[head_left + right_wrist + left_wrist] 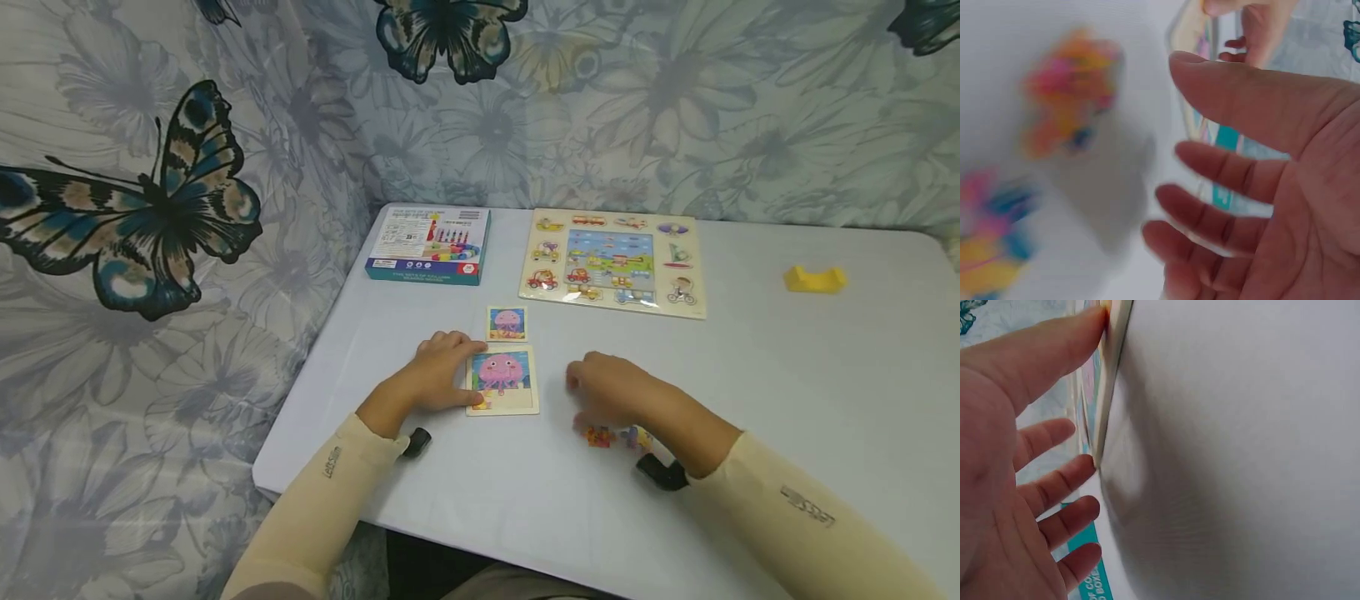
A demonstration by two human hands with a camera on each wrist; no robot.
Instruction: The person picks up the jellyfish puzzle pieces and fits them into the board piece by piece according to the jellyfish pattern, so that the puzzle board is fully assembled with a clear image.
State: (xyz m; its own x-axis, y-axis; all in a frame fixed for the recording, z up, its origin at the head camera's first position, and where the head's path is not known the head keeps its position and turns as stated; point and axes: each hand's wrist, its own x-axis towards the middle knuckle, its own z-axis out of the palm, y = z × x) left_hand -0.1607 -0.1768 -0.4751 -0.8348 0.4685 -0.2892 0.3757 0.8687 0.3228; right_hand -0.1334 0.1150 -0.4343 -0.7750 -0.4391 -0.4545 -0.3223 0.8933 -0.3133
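A small wooden jellyfish puzzle board [521,403], its lower part bare wood, lies on the white table. At its left side is my left hand [435,371], the thumb pressing the lower left corner and a fingertip at the upper edge. The left wrist view shows the thumb [1079,337] on the board's rim and the other fingers spread. Just above the board lies a small jellyfish picture card [507,323]. To the right, my right hand [618,387] hovers near colourful loose pieces [599,437], holding nothing. Its fingers [1210,212] are loosely bent.
At the back left lies a teal and white box [423,271]. A larger wooden vehicle puzzle [611,304] lies at the back middle, and a yellow curved block [816,281] at the back right. Behind the table hangs floral butterfly cloth [675,100].
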